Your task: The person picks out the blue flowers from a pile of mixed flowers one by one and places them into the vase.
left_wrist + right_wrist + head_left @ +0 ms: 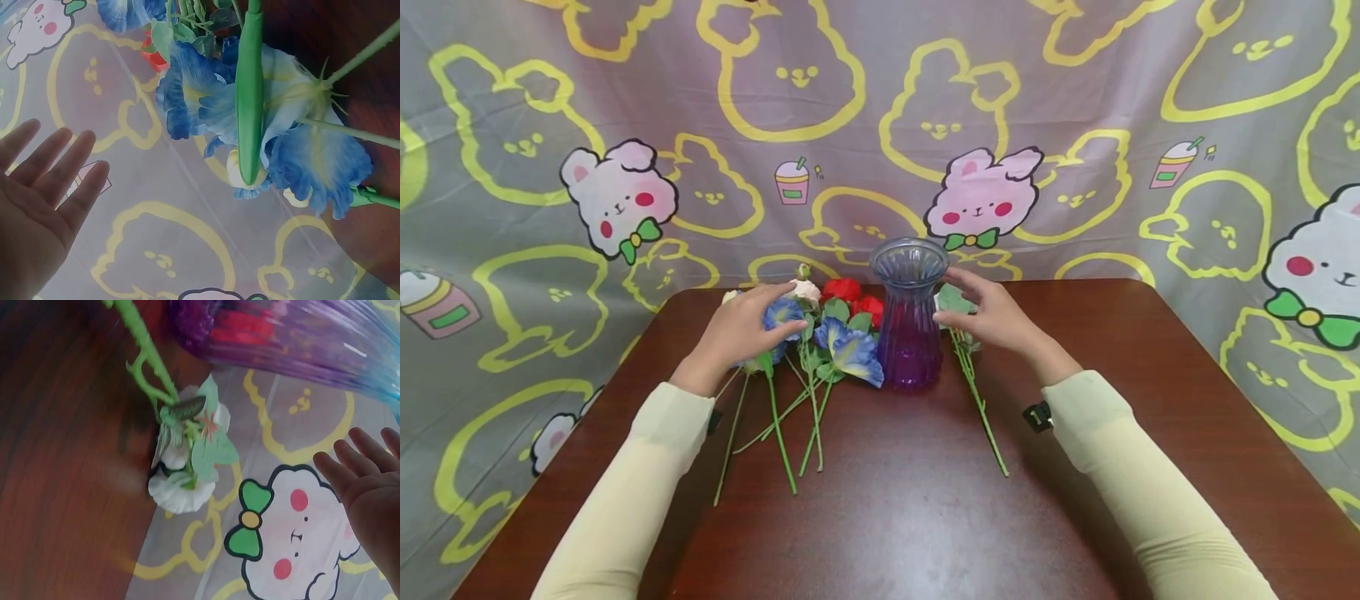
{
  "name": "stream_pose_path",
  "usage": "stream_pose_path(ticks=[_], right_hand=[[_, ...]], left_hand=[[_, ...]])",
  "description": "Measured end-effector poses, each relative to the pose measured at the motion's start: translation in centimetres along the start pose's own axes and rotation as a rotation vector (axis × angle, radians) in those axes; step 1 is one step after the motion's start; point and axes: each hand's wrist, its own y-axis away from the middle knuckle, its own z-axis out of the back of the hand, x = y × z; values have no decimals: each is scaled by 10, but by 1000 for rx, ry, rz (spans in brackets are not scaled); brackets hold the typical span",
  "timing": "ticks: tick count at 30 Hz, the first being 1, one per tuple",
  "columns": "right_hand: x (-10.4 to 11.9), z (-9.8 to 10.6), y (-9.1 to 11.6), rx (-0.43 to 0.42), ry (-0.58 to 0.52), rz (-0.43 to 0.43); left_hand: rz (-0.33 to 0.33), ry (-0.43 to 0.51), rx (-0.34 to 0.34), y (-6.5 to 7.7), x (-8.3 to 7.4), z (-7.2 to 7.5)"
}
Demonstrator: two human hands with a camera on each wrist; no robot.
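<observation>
A ribbed glass vase [910, 333], clear at the rim and purple toward its base, stands upright at the table's back middle. My right hand [992, 312] hovers beside the vase's right side with fingers relaxed, and in the right wrist view they stay apart from the glass. White flowers [182, 487] with green leaves lie below that hand. My left hand [741, 325], its fingers extended and holding nothing, is over several artificial flowers left of the vase. Among them are blue flowers [319, 156], red flowers [841, 290] and a pale rose [806, 292]; the hand partly hides some blooms.
Long green stems [781, 433] point toward the front of the brown wooden table [880, 517]. A grey cloth [850, 108] with yellow outlines and cartoon rabbits hangs behind and at both sides. A small black object [1038, 416] shows under the right wrist.
</observation>
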Motion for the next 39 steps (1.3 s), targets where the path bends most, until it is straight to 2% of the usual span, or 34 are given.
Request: stream_pose_path(ticks=[14, 25, 30, 33, 37, 39], right_hand=[[5, -23, -6, -16, -119, -38], [4, -34, -10, -44, -285, -8], [2, -38, -9, -53, -297, -7], [15, -37, -5, -50, -294, -20], [32, -35, -1, -50, -271, -29], [33, -36, -1, -51, -262, -32]], left_hand=[[66, 46, 47, 17, 6, 0], [127, 87, 19, 30, 12, -1], [152, 88, 13, 33, 14, -1], [169, 90, 21, 35, 16, 0], [200, 101, 57, 37, 16, -1], [222, 101, 86, 39, 16, -2]])
